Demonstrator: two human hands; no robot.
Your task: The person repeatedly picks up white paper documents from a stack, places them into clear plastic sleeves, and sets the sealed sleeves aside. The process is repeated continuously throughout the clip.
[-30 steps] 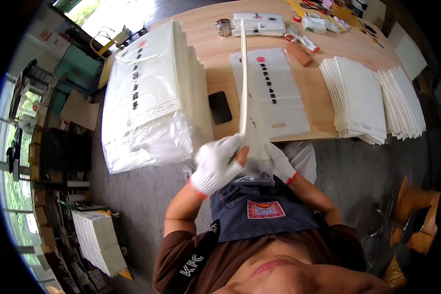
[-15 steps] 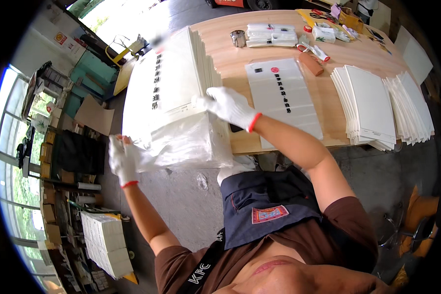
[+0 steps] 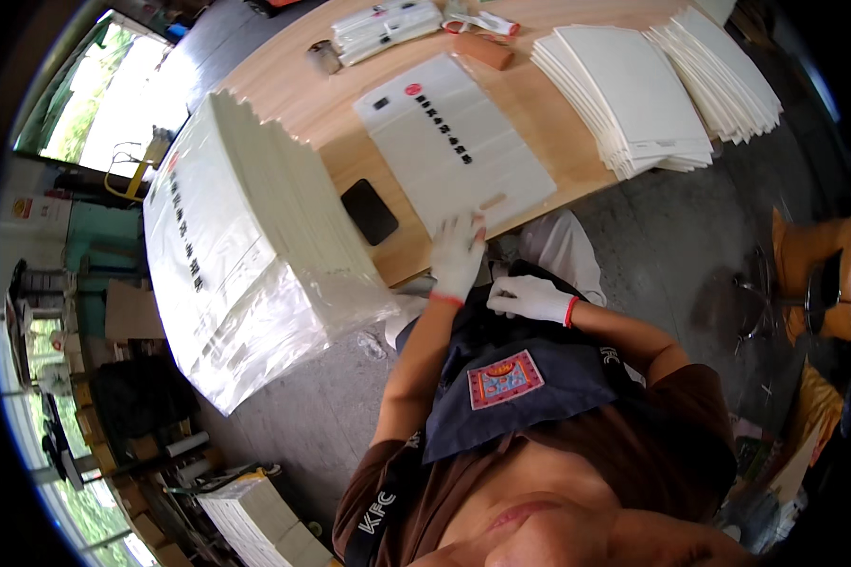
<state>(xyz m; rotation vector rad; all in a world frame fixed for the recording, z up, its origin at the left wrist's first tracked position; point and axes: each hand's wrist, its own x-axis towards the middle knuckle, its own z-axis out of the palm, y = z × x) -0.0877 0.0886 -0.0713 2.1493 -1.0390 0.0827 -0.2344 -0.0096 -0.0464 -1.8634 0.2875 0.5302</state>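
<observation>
My left hand, in a white glove with a red cuff, is at the table's near edge. Its fingers stretch toward the bottom edge of a flat, translucent printed plastic bag; whether they touch it is unclear. Close to the front of my dark apron is my gloved right hand, its fingers curled together; anything inside them is hidden. On the left a tall stack of white sheets stands with a clear printed bag over it, the loose end hanging past the table edge.
A black phone lies between the stack and the flat bag. Two fanned piles of white card folders occupy the right side. Farther back are a metal cup, bundled plastic bags and a brown block. An orange chair stands at right.
Both hands have left the bagged stack. The left moved right to the flat bag's near edge; the right came down to my apron. My view has turned and shifted, and the phone is now uncovered.
</observation>
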